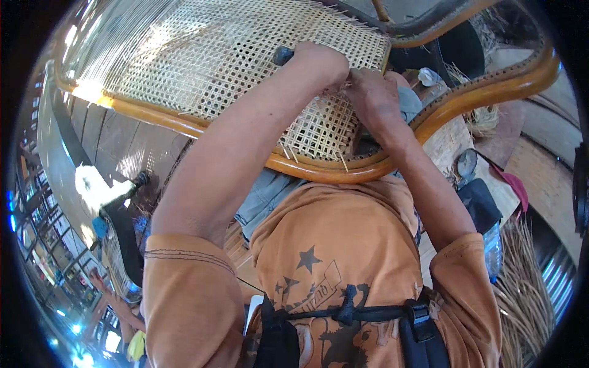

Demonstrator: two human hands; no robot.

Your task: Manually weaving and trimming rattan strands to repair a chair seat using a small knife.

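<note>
Woven cane panel point(233, 61), pale straw colour, open lattice, sits in a curved honey-brown wooden frame point(331, 172) tilted across the person's lap; loose strand ends poke out along its near edge. Left hand point(319, 61) lies on the weave, fist closed round a dark tool handle point(282, 55). Right hand point(374, 95) just beside it, fingers pressed to the cane at the unwoven corner; whether they pinch a strand, cannot tell. No packages or signs are legible. Clear plastic bottle point(494, 248) and heaped dry cane strands point(527, 300) at right.
</note>
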